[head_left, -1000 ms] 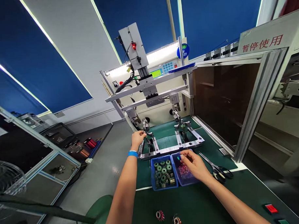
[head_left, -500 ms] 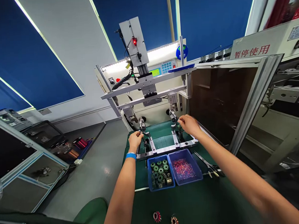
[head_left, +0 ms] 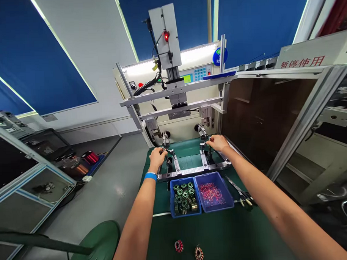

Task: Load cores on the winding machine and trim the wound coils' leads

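The left hand (head_left: 156,159) and right hand (head_left: 218,143) are at 2 winding spindles (head_left: 202,132), fingers together; whether they clamp anything cannot be told. This close work calls for steady fingertip control.

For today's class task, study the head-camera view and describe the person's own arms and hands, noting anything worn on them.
The left arm and right arm are bare, with no sleeves, and neither the left hand nor the right hand wears a glove. A blue wristband encircles the left arm just above the hand; the right arm shows no band.
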Tool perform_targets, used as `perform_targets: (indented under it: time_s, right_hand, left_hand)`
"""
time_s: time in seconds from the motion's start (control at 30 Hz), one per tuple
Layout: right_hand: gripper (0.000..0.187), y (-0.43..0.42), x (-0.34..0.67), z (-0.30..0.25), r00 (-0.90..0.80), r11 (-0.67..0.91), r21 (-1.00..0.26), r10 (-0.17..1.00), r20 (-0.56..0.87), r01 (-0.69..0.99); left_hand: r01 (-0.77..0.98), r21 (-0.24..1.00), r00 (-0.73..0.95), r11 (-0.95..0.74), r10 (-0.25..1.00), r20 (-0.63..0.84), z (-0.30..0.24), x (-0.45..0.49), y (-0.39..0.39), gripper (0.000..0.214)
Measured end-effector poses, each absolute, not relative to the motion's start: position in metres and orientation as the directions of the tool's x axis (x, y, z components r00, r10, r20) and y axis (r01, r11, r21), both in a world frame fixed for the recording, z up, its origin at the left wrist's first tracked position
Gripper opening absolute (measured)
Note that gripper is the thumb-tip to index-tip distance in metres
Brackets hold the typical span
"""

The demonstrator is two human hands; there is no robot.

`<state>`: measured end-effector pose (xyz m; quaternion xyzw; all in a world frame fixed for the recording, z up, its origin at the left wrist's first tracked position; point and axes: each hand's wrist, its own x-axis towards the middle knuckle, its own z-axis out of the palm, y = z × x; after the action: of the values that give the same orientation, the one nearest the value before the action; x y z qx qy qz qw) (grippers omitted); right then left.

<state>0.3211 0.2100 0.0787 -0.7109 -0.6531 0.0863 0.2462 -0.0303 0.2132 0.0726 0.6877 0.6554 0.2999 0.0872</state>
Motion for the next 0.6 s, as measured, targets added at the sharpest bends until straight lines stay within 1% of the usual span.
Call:
perform_targets:
  time_s: [0.1,0.17,0.23,0.33,0.5,0.6]
  right_hand:
    - [0.019,0.202,0.321,0.077,0.138,-0.008,-0.523,0.968,0.21,0.852]
    - [0.024,0.198,0.323,0.073,0.13,0.005,-0.558,0.971,0.202,0.83]
    - [0.026,0.197,0.325,0.067,0.105,0.02,-0.582,0.978,0.18,0.813]
    - [0.025,0.199,0.327,0.055,0.077,0.039,-0.6,0.983,0.167,0.799]
    - [0.028,0.206,0.328,0.036,0.133,0.035,-0.617,0.965,0.224,0.786]
    - [0.028,0.207,0.33,0.033,0.13,0.055,-0.651,0.963,0.234,0.757]
  left_hand:
    - [0.845,0.515,-0.031,-0.142,0.949,0.314,0.073,-0.03,0.205,0.021]
    - [0.842,0.519,-0.026,-0.149,0.949,0.314,0.071,-0.031,0.202,0.025]
    - [0.838,0.523,-0.019,-0.152,0.952,0.307,0.068,-0.032,0.201,0.025]
    - [0.835,0.532,-0.023,-0.142,0.956,0.292,0.063,-0.035,0.203,0.022]
    - [0.834,0.539,-0.039,-0.117,0.962,0.27,0.055,-0.04,0.208,0.023]
    - [0.83,0.542,-0.029,-0.131,0.96,0.278,0.054,-0.041,0.21,0.024]
